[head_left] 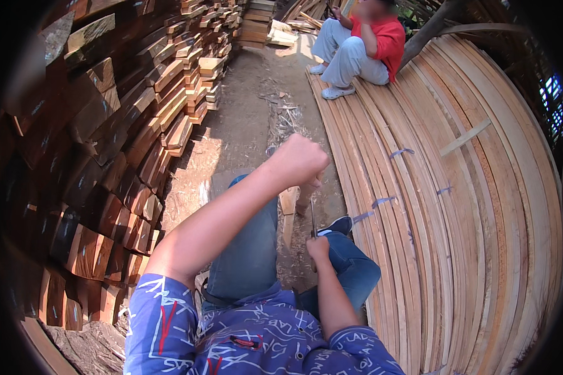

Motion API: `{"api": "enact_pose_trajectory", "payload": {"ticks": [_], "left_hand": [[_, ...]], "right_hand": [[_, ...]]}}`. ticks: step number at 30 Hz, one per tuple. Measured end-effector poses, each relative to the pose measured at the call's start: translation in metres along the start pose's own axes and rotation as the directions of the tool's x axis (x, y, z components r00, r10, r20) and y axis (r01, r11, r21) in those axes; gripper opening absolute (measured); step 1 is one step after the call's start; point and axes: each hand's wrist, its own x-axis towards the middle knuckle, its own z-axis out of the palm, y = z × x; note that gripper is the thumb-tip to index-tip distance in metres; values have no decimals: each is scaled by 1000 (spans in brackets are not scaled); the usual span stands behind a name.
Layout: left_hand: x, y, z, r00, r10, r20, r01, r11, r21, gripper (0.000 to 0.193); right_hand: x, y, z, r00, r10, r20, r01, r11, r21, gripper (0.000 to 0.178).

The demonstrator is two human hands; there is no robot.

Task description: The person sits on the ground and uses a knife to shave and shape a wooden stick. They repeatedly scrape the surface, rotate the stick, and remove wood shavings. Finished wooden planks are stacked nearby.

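Note:
My left hand (300, 161) is raised in front of me, its fingers curled into a fist. What it grips, if anything, is hidden behind the knuckles. Lower and to the right, my right hand (319, 249) is closed around a narrow, dark blade-like tool (313, 219) that stands nearly upright; its exact kind is unclear. Below the left fist, between my legs, a pale piece of wood (288, 209) rises from the ground. A brownish thing beside it is partly hidden and too small to name.
Stacked timber (169, 125) walls off the left side. Long planks (419, 250) lie in a broad pile on the right, with a short slat (466, 137) across them. A person in a red top (388, 44) sits on its far end. Wood shavings (288, 119) litter the ground.

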Motion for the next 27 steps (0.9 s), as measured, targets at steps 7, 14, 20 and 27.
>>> {"api": "enact_pose_trajectory", "payload": {"ticks": [7,14,20,27], "left_hand": [[35,-17,1,988,-52,-148,45,998,-51,48],[74,-40,0,997,-78,-17,77,997,-25,49],[65,-45,7,992,-76,-101,71,996,-45,56],[56,-41,8,975,-178,-134,172,984,-56,64]], "right_hand": [[27,4,13,991,-59,-124,75,989,125,36],[-9,49,29,923,5,384,-303,624,720,16],[-31,46,7,937,46,347,-267,735,624,20],[-27,44,7,904,105,414,-373,665,646,22]]}}
